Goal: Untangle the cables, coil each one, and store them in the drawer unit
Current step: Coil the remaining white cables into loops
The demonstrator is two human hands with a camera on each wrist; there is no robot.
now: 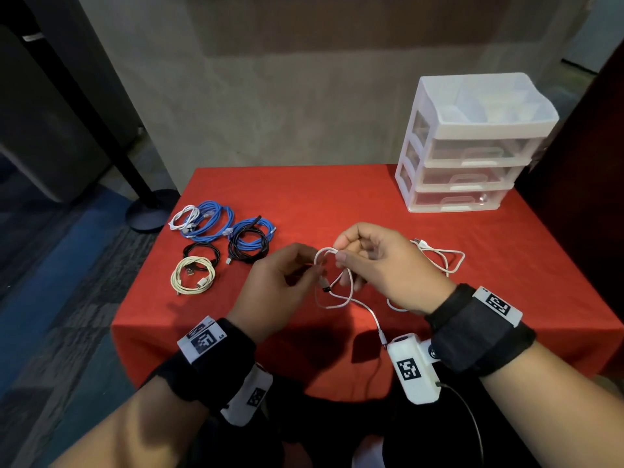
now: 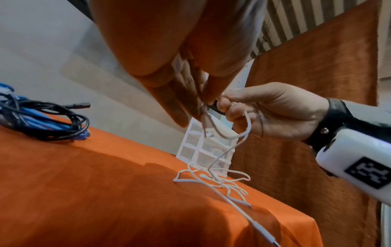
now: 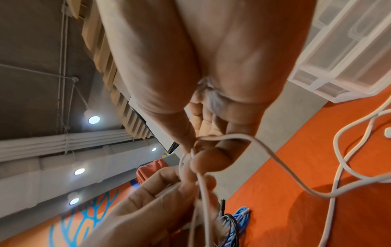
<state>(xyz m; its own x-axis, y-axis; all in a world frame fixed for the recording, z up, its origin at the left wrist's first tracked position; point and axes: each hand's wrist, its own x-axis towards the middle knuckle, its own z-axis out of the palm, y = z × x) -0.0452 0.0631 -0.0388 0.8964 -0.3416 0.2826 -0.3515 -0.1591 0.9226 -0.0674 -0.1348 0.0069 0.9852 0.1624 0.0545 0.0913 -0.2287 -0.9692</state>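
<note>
Fingers point(image 1: 341, 256) of both hands pinch white cable point(image 1: 337, 300) above near-centre table point(image 1: 337, 197). Risk: pulling loop tightens knot; trailing end near edge may snag, drag.

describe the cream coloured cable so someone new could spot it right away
On the red tablecloth, look to the cluster of coiled cables at the left side, away from the white drawer unit. The cream cable is the coil nearest the person, just in front of a small black coil. It is the only pale yellowish one; the others are blue, black or white.
</note>
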